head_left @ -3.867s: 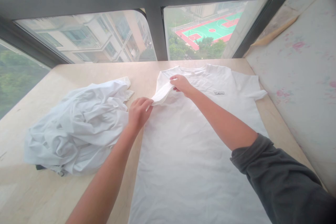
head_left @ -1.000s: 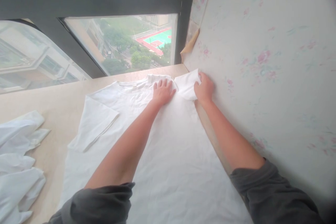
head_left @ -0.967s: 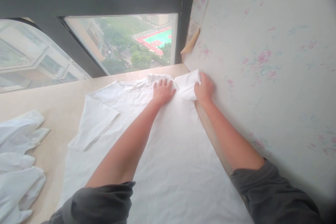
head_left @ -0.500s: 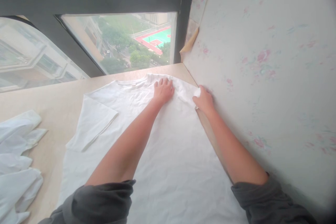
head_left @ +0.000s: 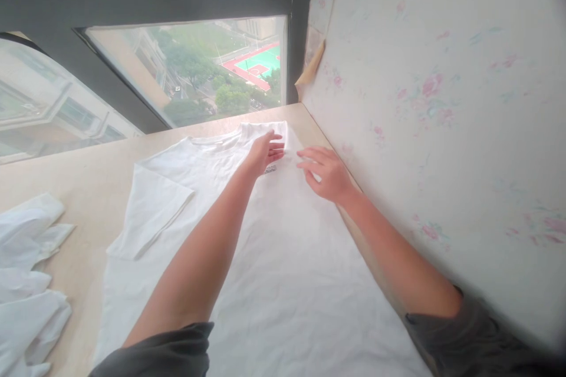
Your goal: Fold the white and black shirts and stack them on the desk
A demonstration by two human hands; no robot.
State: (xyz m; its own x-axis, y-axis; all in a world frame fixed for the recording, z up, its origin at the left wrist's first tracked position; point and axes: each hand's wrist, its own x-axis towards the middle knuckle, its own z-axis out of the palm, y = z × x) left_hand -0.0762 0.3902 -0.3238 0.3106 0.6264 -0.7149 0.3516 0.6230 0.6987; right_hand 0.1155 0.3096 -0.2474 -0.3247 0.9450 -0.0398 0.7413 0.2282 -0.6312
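Observation:
A white T-shirt [head_left: 283, 247] lies spread on the pale wooden surface, its collar toward the window and its left sleeve angled downward. At the shirt's upper right, the shoulder part is folded inward. My left hand [head_left: 265, 153] is over this part with its fingers apart, holding nothing, and a small dark printed patch shows beside it. Close by on the right, my right hand [head_left: 325, 174] is over the shirt's edge with fingers spread and nothing in them.
More crumpled white cloth [head_left: 30, 283] lies at the left on the wooden surface [head_left: 95, 200]. A dark-framed window [head_left: 186, 70] stands behind the shirt. The flowered wall [head_left: 442, 129] rises close along the right side, with a peeling strip near the corner.
My right hand has let go of the shirt's right sleeve and moved left. That sleeve no longer reaches out to the wall. My left hand has turned, its fingers now pointing right.

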